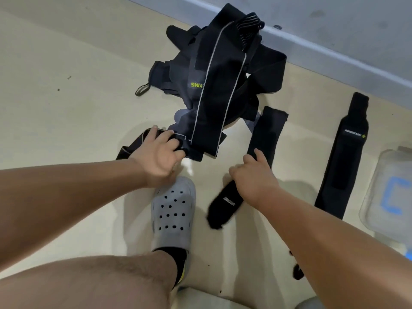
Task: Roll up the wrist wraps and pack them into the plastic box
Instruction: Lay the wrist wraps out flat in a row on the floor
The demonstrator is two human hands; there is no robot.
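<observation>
Your left hand clenches the end of a grey-edged wrap just beyond the grey clog. That wrap runs up over the black pile, where yellow-green letters read "YING". Your right hand grasps a second wrap just right of the clog. Farther right lies a flat wrap, its white label too small to read, then the plastic box with a blue C-shaped mark.

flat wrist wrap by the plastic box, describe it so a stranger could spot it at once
Start at the clear plastic box at the frame's right edge. Just left of it a black wrist wrap lies stretched straight on the floor. Unlike the tangled pile farther left, it lies alone and no hand touches it.
</observation>
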